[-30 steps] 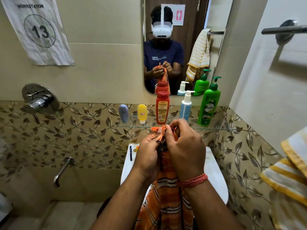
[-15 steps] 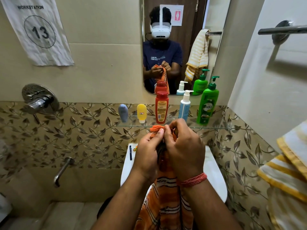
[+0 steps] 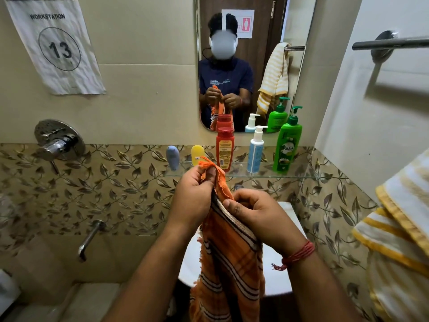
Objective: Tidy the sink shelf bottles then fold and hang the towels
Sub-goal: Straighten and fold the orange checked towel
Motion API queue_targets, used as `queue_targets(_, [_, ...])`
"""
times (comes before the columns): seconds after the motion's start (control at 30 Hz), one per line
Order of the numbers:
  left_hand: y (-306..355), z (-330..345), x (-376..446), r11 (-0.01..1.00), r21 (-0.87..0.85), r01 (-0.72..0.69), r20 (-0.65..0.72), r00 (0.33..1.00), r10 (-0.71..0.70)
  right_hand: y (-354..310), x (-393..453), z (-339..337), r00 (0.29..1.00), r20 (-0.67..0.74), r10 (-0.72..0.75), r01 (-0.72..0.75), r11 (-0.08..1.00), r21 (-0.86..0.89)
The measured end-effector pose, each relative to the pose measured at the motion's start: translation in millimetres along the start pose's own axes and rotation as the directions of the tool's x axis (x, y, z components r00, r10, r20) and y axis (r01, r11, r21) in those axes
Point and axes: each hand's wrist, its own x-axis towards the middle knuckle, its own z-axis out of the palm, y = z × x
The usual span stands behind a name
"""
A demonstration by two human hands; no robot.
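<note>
An orange striped towel (image 3: 228, 259) hangs down in front of me over the white sink (image 3: 281, 282). My left hand (image 3: 193, 196) pinches its top corner, which sticks up above my fingers. My right hand (image 3: 257, 214) grips the towel's edge a little lower and to the right. Behind them, the glass shelf (image 3: 299, 175) carries a grey tube (image 3: 172, 158), a yellow tube (image 3: 197, 154), a red bottle (image 3: 224, 148), a white-blue pump bottle (image 3: 255, 149) and a green pump bottle (image 3: 287, 145), standing in a row. A yellow-white striped towel (image 3: 399, 233) hangs at the right edge.
A metal towel bar (image 3: 390, 43) is mounted high on the right wall. The mirror (image 3: 255, 66) above the shelf reflects a person and another hanging towel. A shower mixer (image 3: 58, 140) and a spout (image 3: 89, 238) are on the left wall.
My hands, which were together at the towel's top, have separated. The right hand slid down and to the right along the edge while the left keeps the corner.
</note>
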Motion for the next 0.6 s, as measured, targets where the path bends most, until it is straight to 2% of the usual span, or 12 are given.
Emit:
queue_targets(0.13, [7.9,-0.8,-6.3,0.993,0.107,-0.058,-0.012,0.998,0.059,-2.8,-8.8,2.8,0.986,-0.132,-0.105,0.092,0.99,-0.103])
queue_targets(0.2, [10.7,-3.0,-8.5,0.989,0.128,-0.068,-0.013,0.997,0.07,-5.5,-12.9,4.3,0.98,-0.144,-0.138,0.117,0.982,-0.146])
queue_targets(0.37, [15.6,-6.8,-19.7,0.979,0.149,-0.137,0.066,0.99,0.128,-10.6,-24.2,12.9,0.957,-0.216,-0.193,0.212,0.975,0.069])
queue_targets(0.6, [23.1,-9.3,-40.3,0.969,0.141,-0.204,0.082,0.978,0.194,-5.9,-42.2,33.8,0.953,-0.192,-0.234,0.227,0.972,-0.057])
